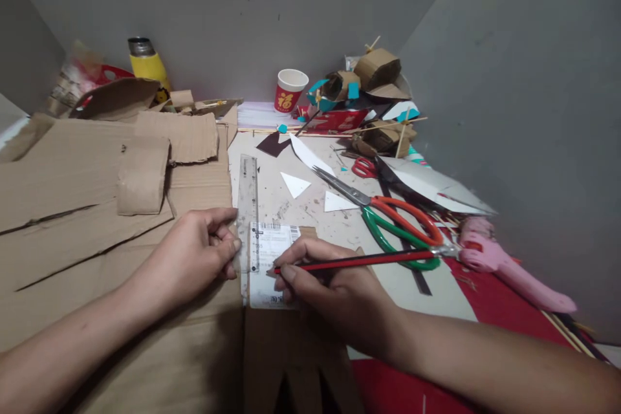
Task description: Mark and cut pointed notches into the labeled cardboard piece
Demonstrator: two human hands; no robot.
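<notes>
Clearly, a line is being ruled: the clear ruler point(247, 220) is pressed flat by the fingers of the left hand point(194, 259), closed down on its lower end, while the red pencil point(359, 261) is pinched in the right hand point(325, 284), its tip set against the ruler's right edge. Both lie over a cardboard piece point(276, 310) bearing a white shipping label point(269, 259), near the front of the bench point(301, 200), where the two hands are brought close together on either side of the ruler.

For a clean mark, it is judged that the ruler should be held down firmly near where the pencil runs, so that it cannot pivot, and that the tip should be kept tight against the edge and drawn with light, even pressure. The label is smoother than the board, so a slip there seems likely if the pressure is eased.

Of containers, a red and white paper cup point(290, 90) stands upright at the back of the bench; its contents cannot be seen. A yellow flask point(148, 65) with a metal top stands behind the corrugated sheets point(97, 187) at the left, its inside likewise hidden. Large scissors point(392, 220) with red and green handles lie just beyond the pencil, a smaller red pair point(363, 168) farther back, and a pink glue gun point(504, 268) rests at the right
</notes>
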